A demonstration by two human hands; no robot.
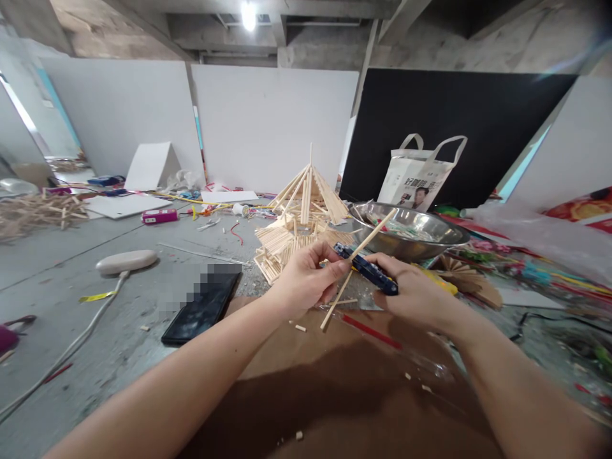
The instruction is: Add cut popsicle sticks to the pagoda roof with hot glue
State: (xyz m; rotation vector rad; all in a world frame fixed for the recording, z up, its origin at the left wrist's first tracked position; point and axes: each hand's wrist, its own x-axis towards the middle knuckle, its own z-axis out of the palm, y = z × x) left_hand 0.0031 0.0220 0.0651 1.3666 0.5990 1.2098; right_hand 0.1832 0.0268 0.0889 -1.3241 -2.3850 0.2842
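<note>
My left hand pinches a thin wooden chopstick, which slants from lower left to upper right above the brown board. Closed around a dark blue tool, probably a utility knife, is my right hand. The tool's front end meets the stick close to my left fingertips; its blade cannot be made out. Just beyond my hands stands a model building of pale wooden sticks with a pointed roof, its lower part partly hidden by my left hand.
A black phone lies left of the board, near a white glue gun-like device with a cord. Behind my right hand are a steel basin and a white bag. A stick pile lies far left. Small wood offcuts dot the board.
</note>
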